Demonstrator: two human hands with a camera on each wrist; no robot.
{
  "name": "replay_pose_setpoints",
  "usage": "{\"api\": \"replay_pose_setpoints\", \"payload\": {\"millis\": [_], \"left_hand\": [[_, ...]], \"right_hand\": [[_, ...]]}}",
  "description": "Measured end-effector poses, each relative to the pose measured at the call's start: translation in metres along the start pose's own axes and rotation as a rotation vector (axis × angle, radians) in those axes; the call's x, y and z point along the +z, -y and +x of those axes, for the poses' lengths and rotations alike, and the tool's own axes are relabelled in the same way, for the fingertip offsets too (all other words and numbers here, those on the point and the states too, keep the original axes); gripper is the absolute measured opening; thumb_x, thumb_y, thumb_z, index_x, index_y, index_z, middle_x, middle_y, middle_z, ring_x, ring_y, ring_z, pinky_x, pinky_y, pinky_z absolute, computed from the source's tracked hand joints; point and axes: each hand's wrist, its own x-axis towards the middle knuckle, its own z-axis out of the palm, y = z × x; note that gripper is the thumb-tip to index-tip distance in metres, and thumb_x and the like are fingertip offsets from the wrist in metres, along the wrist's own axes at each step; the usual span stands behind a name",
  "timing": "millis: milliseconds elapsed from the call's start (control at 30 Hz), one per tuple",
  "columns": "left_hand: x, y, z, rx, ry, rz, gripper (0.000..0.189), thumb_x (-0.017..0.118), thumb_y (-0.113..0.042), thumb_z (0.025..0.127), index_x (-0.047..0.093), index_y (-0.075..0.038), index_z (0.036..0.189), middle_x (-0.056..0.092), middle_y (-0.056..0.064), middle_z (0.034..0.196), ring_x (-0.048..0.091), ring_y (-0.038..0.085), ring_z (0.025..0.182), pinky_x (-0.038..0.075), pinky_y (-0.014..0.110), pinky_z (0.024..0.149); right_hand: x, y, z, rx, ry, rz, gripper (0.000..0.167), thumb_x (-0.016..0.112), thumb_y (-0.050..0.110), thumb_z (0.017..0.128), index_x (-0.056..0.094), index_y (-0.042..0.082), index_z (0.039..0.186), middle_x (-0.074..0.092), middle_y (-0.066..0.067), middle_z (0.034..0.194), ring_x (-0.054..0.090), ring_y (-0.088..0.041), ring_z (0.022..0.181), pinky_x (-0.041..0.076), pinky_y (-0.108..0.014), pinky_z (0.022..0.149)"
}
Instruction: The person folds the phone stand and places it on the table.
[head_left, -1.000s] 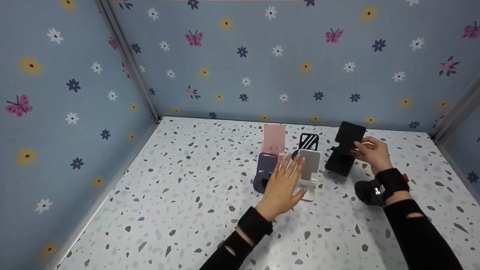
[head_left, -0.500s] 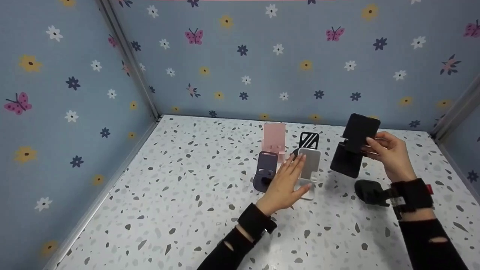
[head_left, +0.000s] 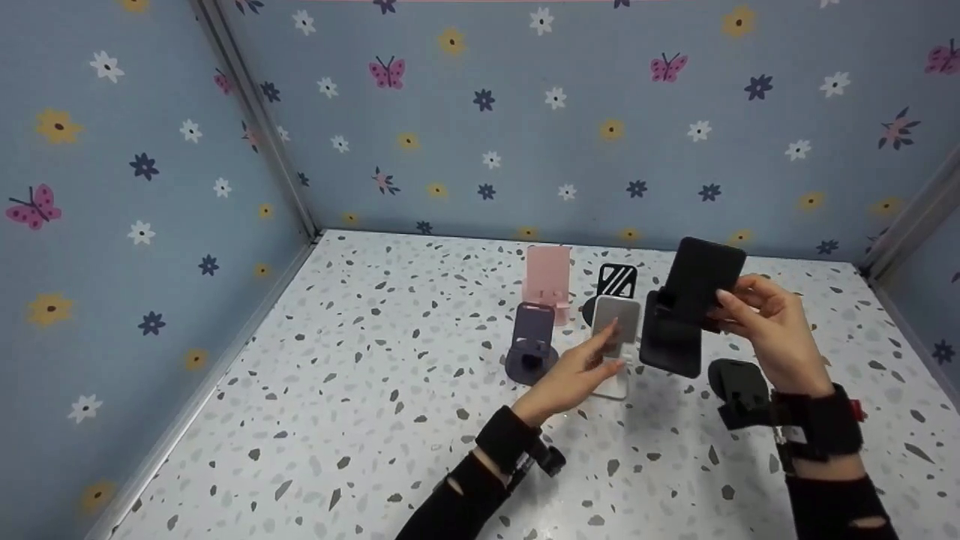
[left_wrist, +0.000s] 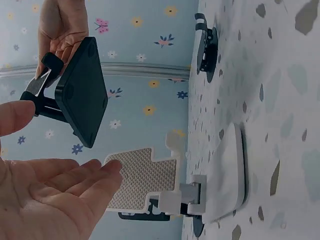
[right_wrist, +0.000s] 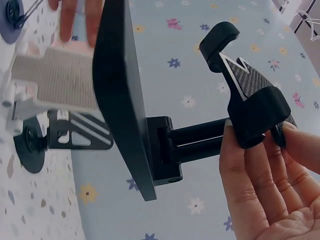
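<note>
My right hand (head_left: 776, 330) holds a black phone stand (head_left: 705, 281) above the table, with thumb and fingers pinching its cradle. In the right wrist view, twin arms join that cradle to a flat base plate (right_wrist: 120, 110). My left hand (head_left: 566, 379) is in front of a white phone stand (head_left: 631, 322), its fingers extended and overlapping the stand in the head view. The left wrist view shows the palm (left_wrist: 45, 200) holding nothing, below the raised black stand. Whether the fingertips touch the white stand's textured back panel (left_wrist: 137, 177), I cannot tell.
Left of the white stand are a purple phone stand (head_left: 533, 326) and a pink one (head_left: 548, 270). Behind it is a black stand with slots (head_left: 617, 280). A dark green stand (head_left: 742, 379) sits near my right wrist. Flowered walls (head_left: 480, 135) border the speckled table (head_left: 360, 360).
The black phone stand moved right and up in my right hand, then back left and lower. My left hand turned from palm-down onto its side.
</note>
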Motion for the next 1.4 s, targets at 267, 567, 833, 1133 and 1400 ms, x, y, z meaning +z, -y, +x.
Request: {"api": "replay_pose_setpoints", "payload": {"millis": [267, 567, 833, 1133, 1400], "left_hand": [[0.009, 0.003, 0.003, -0.118, 0.062, -0.561, 0.054, 0.043, -0.012, 0.104, 0.027, 0.002, 0.153, 0.045, 0.024, 0.148, 0.054, 0.034, 0.13, 0.044, 0.045, 0.113], [0.01, 0.012, 0.006, -0.266, -0.003, -0.764, 0.038, 0.049, -0.011, 0.102, 0.05, 0.005, 0.136, 0.068, 0.011, 0.115, 0.067, 0.012, 0.087, 0.059, 0.037, 0.091], [0.009, 0.022, 0.006, -0.283, -0.007, -0.7, 0.037, 0.057, 0.001, 0.094, 0.057, 0.004, 0.131, 0.069, 0.026, 0.117, 0.071, 0.014, 0.083, 0.061, 0.036, 0.089], [0.01, 0.022, 0.006, -0.29, -0.01, -0.673, 0.04, 0.056, 0.007, 0.09, 0.057, 0.008, 0.13, 0.066, 0.029, 0.12, 0.072, 0.024, 0.096, 0.059, 0.038, 0.093], [0.01, 0.022, 0.004, -0.304, -0.016, -0.632, 0.036, 0.057, 0.006, 0.089, 0.059, 0.009, 0.125, 0.068, 0.029, 0.115, 0.073, 0.022, 0.09, 0.06, 0.037, 0.09]], "right_hand": [[0.021, -0.009, -0.011, 0.012, 0.009, -0.054, 0.011, 0.061, 0.003, 0.096, 0.064, 0.001, 0.106, 0.073, -0.001, 0.093, 0.071, -0.013, 0.079, 0.061, -0.025, 0.073], [0.031, -0.022, -0.016, 0.038, 0.035, -0.07, 0.012, 0.061, 0.001, 0.096, 0.064, -0.003, 0.106, 0.072, -0.003, 0.093, 0.071, -0.014, 0.077, 0.062, -0.027, 0.073], [0.034, -0.026, -0.018, 0.049, 0.104, -0.126, 0.009, 0.059, -0.001, 0.096, 0.061, -0.007, 0.103, 0.071, -0.002, 0.093, 0.071, -0.015, 0.08, 0.062, -0.029, 0.075], [0.04, -0.024, -0.021, 0.027, 0.11, -0.315, 0.023, 0.065, 0.008, 0.095, 0.059, -0.008, 0.11, 0.067, 0.0, 0.097, 0.064, -0.012, 0.093, 0.061, -0.026, 0.077], [0.044, -0.029, -0.02, 0.063, 0.117, -0.348, 0.05, 0.07, 0.014, 0.093, 0.045, 0.008, 0.136, 0.056, 0.002, 0.126, 0.053, -0.01, 0.114, 0.052, -0.017, 0.086]]}}
